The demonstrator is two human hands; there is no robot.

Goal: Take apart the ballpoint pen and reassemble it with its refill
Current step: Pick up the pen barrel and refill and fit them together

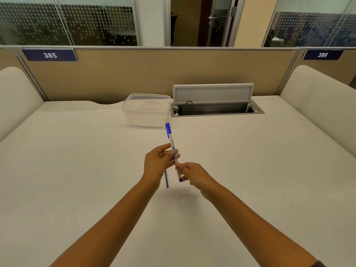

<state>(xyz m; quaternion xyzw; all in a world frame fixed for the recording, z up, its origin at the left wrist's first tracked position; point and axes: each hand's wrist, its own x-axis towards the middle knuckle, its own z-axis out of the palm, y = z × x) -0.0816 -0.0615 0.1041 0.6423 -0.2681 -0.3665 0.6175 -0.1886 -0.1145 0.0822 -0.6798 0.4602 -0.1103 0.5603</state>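
I hold the ballpoint pen (172,143) upright and slightly tilted above the desk, its blue cap at the top and a blue end piece at the bottom. My left hand (157,163) pinches the white barrel's middle between thumb and fingertips. My right hand (192,173) pinches the pen's lower end just above the blue end piece. A thin blue refill (166,180) shows below my left palm, pointing toward me. I cannot tell whether it lies on the desk or is tucked in that hand.
A clear plastic tub (146,110) stands on the white desk (77,170) just beyond the pen. To its right an open cable hatch (215,102) with a raised lid is set into the desk. A tan partition wall closes the far edge.
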